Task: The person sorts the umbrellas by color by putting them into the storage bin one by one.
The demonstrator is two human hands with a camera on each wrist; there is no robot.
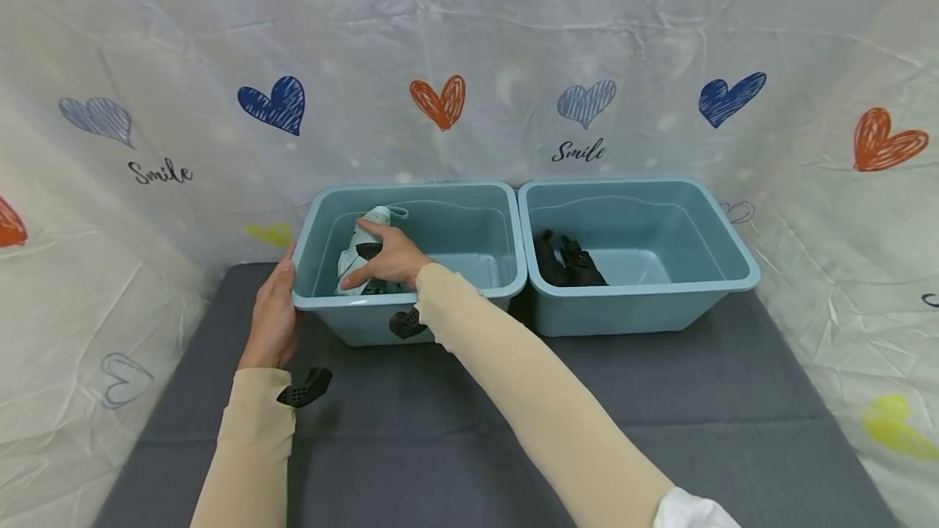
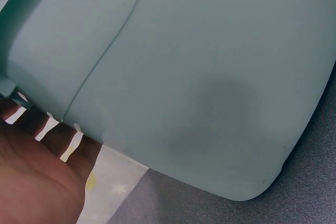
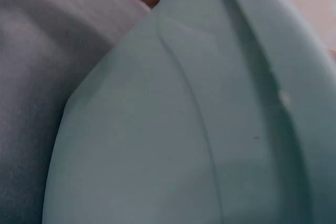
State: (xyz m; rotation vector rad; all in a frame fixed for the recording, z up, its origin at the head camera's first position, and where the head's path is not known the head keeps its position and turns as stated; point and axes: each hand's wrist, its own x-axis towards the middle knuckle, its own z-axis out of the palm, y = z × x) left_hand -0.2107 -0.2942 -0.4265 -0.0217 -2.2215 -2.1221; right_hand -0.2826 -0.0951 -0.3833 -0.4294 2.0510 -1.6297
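Two light blue plastic bins stand side by side. My left hand (image 1: 273, 316) lies against the outside of the left bin (image 1: 411, 300), its fingers extended along the end wall near the rim; in the left wrist view the fingers (image 2: 71, 145) pass partly behind the wall. My right hand (image 1: 392, 257) reaches over the front rim into this bin. Its thumb and forefinger are spread over a pale mint folded umbrella (image 1: 377, 216) with a wrist loop, which lies at the bin's left end. A dark patch shows between them. The other right fingers are mostly hidden.
The right bin (image 1: 638, 312) holds black folded umbrellas (image 1: 579, 263) at its left end. Both bins rest on a dark grey cloth (image 1: 469, 446). Behind them hangs a pale sheet (image 1: 506, 39) with printed hearts.
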